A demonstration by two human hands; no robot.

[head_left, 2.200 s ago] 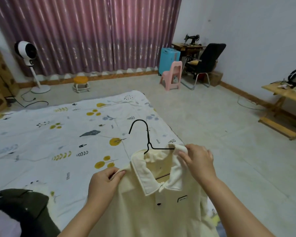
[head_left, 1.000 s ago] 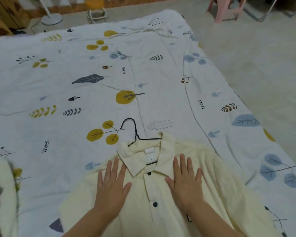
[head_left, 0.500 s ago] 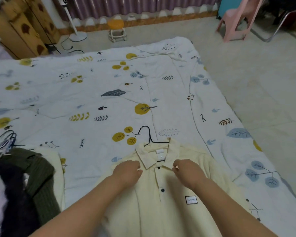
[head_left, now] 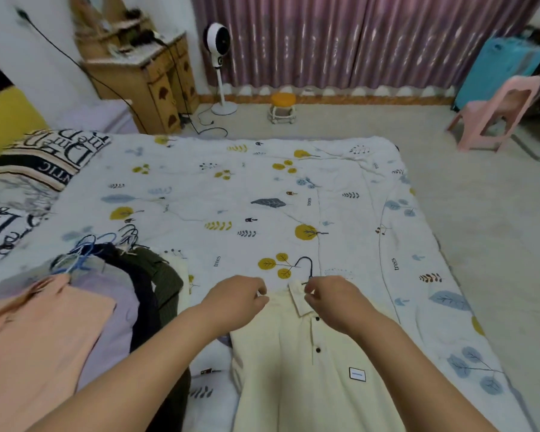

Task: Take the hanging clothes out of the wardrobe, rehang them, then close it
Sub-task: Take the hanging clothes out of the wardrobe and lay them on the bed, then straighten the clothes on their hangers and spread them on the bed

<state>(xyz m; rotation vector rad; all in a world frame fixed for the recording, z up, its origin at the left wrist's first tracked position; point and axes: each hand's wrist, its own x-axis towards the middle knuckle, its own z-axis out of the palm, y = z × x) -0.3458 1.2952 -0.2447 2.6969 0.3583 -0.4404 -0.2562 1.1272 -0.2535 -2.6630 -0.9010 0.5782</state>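
A: Where is the cream polo shirt (head_left: 312, 369)?

B: It lies flat, front up, on the leaf-print bedspread (head_left: 262, 198) at the near edge of the bed, with its collar (head_left: 300, 299) pointing toward the curtains (head_left: 356, 39). The black hook of a wire hanger (head_left: 306, 265) sticks out past the collar.

A: What is the right hand (head_left: 331, 299) doing?

B: Its fingers are curled in a pinch at the collar's right side, close under the hook. Whether they grip cloth, wire or both, I cannot tell.

A: And the left hand (head_left: 234, 302)?

B: It is loosely fisted on the shirt's left shoulder, fingertips tucked against the fabric; a firm hold is not clear.

A: Anything else nearby?

B: 1 pile of clothes (head_left: 75, 307) on hangers lies to the left, just beside the left forearm.
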